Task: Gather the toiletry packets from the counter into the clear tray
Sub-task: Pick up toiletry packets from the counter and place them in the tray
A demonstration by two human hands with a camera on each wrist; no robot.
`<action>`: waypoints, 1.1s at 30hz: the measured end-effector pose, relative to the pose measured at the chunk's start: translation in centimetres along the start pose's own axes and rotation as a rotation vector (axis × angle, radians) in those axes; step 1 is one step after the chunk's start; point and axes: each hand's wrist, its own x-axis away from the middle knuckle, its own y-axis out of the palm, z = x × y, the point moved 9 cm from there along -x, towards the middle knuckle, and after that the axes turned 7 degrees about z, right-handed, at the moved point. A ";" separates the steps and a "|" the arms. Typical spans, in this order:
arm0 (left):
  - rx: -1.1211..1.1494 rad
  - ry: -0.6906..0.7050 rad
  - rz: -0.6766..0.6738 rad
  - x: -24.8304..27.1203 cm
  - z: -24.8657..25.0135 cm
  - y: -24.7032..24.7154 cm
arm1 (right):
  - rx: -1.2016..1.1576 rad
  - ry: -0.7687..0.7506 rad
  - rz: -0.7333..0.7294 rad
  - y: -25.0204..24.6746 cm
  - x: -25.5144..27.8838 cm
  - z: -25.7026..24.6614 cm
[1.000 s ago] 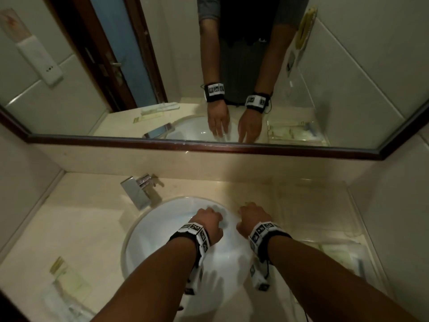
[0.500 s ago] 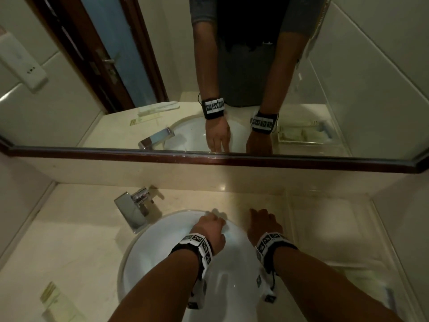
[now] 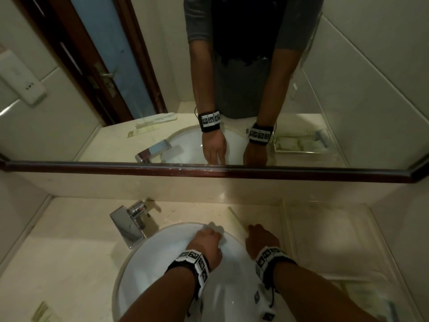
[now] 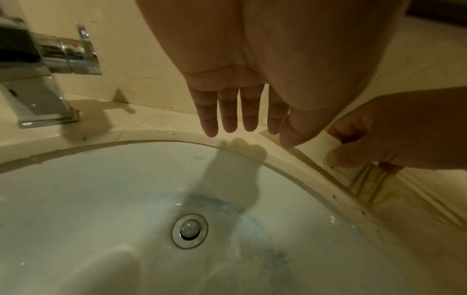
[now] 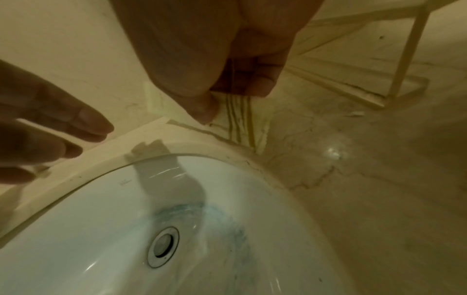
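Note:
A long pale toiletry packet (image 3: 237, 217) with gold stripes lies on the counter behind the sink's right rim. My right hand (image 3: 253, 231) pinches its near end between thumb and fingers; the right wrist view shows the striped end (image 5: 240, 123) under the thumb. My left hand (image 3: 211, 228) hovers over the sink's back rim, fingers (image 4: 228, 111) straight and holding nothing. The clear tray (image 3: 329, 233) stands right of the sink, with packets (image 3: 369, 296) in its near end. Another packet (image 3: 43, 311) lies at the counter's front left.
A chrome faucet (image 3: 130, 219) stands at the sink's back left. The white basin (image 3: 162, 270) fills the middle, its drain (image 4: 190, 231) below my hands. A mirror with a dark wooden frame (image 3: 209, 169) runs along the back wall. Walls close both sides.
Both hands have moved forward from over the basin to its back rim. My right hand has reached the striped packet and pinched it. The head view has tilted up.

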 end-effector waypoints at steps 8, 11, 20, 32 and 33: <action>0.040 0.007 0.166 2.9 2.6 -3.5 | 0.026 -0.183 0.026 -2.5 4.4 -1.2; 0.032 0.020 0.181 4.2 4.3 -4.3 | 0.005 -0.217 0.025 -3.5 6.6 -0.9; 0.026 0.092 0.171 6.9 10.5 -3.8 | 0.028 -0.197 0.063 -5.4 11.8 3.8; -0.086 0.182 0.110 7.5 19.4 -0.9 | 0.018 -0.086 0.119 -7.5 15.7 12.5; -0.089 0.191 0.107 7.5 20.1 -0.6 | 0.021 -0.073 0.120 -7.5 16.0 13.2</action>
